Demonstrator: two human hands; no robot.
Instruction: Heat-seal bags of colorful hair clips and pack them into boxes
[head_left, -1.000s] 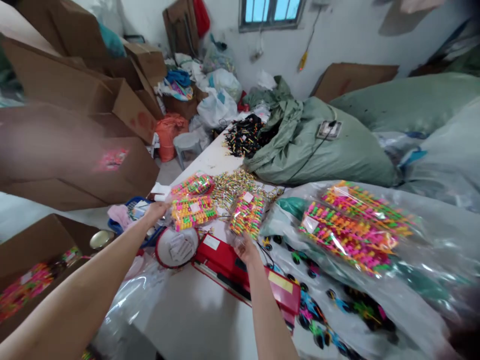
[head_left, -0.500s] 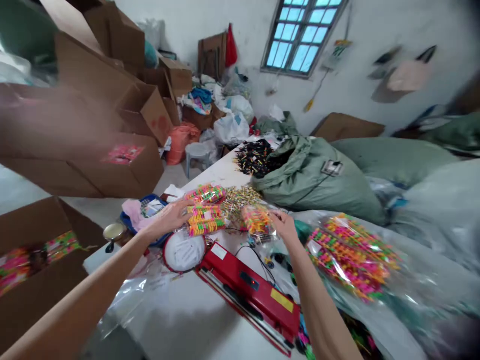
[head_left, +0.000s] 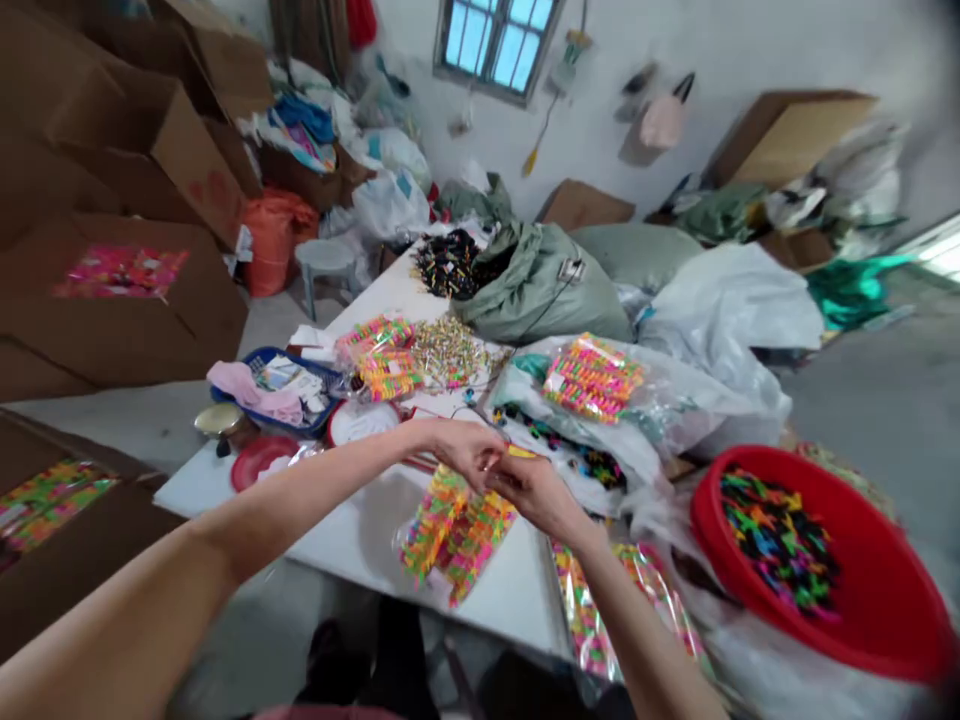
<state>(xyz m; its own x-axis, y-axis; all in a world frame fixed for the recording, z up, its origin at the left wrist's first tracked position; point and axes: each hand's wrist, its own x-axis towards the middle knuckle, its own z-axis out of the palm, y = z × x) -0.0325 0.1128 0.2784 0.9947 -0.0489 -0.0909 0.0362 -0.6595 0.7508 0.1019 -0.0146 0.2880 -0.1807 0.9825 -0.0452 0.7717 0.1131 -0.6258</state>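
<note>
A clear bag of colourful pieces (head_left: 457, 530) hangs below my hands over the front of the white table (head_left: 517, 600). My left hand (head_left: 472, 452) and my right hand (head_left: 521, 485) meet at its top edge, fingers closed on it. Behind my left hand, the red sealing machine (head_left: 424, 412) is mostly hidden. More packed bags (head_left: 386, 370) lie beside a heap of small gold-coloured pieces (head_left: 450, 352). Another filled bag (head_left: 592, 377) rests on plastic sheeting to the right.
A blue basket (head_left: 322, 380) and a pink dish (head_left: 262, 458) stand at the left. To the right is a red tub (head_left: 862, 570) of coloured pieces. A green sack (head_left: 555, 290) lies at the back, and cardboard boxes (head_left: 112, 330) stand left.
Both hands have come together nearer the front, with a filled bag hanging from them. The view has swung right, bringing the red tub into sight.
</note>
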